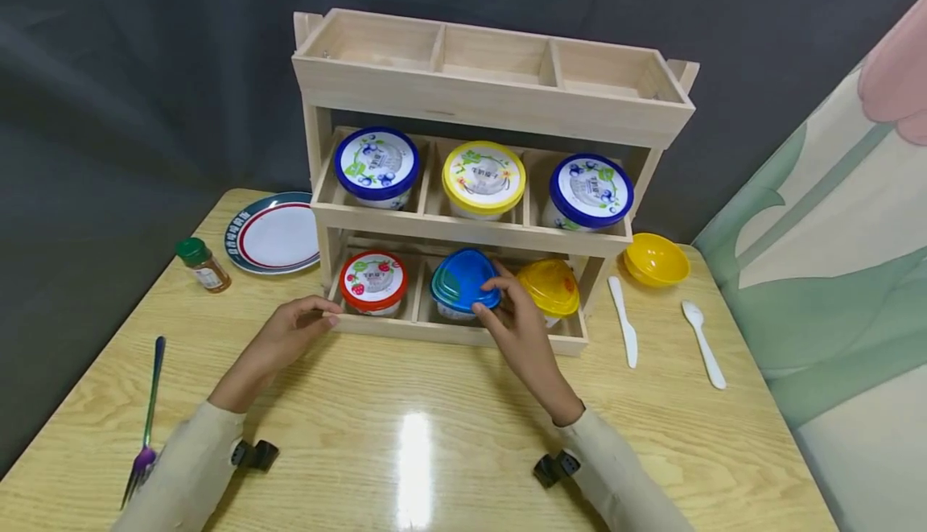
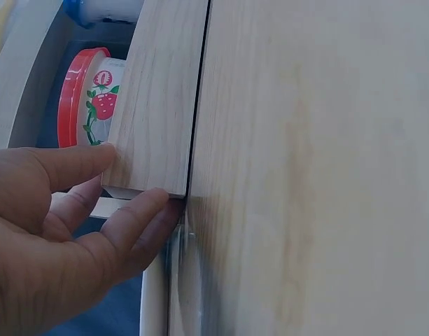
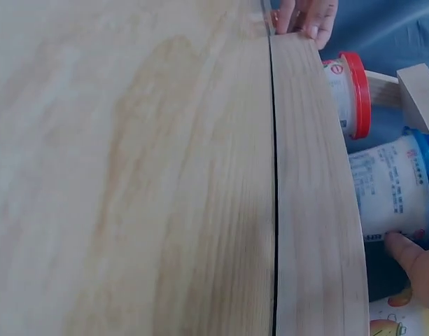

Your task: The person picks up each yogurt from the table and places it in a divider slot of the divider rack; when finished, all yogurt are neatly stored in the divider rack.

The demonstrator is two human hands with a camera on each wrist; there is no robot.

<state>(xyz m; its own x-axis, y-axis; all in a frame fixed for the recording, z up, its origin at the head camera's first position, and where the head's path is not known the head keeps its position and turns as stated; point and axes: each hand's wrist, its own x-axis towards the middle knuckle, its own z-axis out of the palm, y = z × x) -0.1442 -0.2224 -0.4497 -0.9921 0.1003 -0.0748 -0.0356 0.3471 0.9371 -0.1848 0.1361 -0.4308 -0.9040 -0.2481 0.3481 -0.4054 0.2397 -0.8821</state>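
Note:
In the head view, my right hand (image 1: 517, 323) holds a yogurt tub with a blue, rounded-triangular lid (image 1: 458, 278), thumb in front and fingers at its right side. The tub sits in the middle compartment of the bottom tier of a wooden rack (image 1: 449, 331). My left hand (image 1: 293, 335) grips that tier's front left corner; in the left wrist view the thumb lies on the front board (image 2: 158, 98) and other fingertips touch its end. Left of the blue-lidded tub stands a red-lidded strawberry tub (image 1: 373, 281), and to its right a yellow-lidded tub (image 1: 550, 289).
Two blue-lidded tubs flank a yellow-lidded tub (image 1: 484, 178) on the middle tier. A plate (image 1: 278, 234), a green-capped spice jar (image 1: 204, 265) and a fork (image 1: 154, 403) lie left. At the right are a yellow bowl (image 1: 655, 260), white knife (image 1: 624, 323) and white spoon (image 1: 703, 344).

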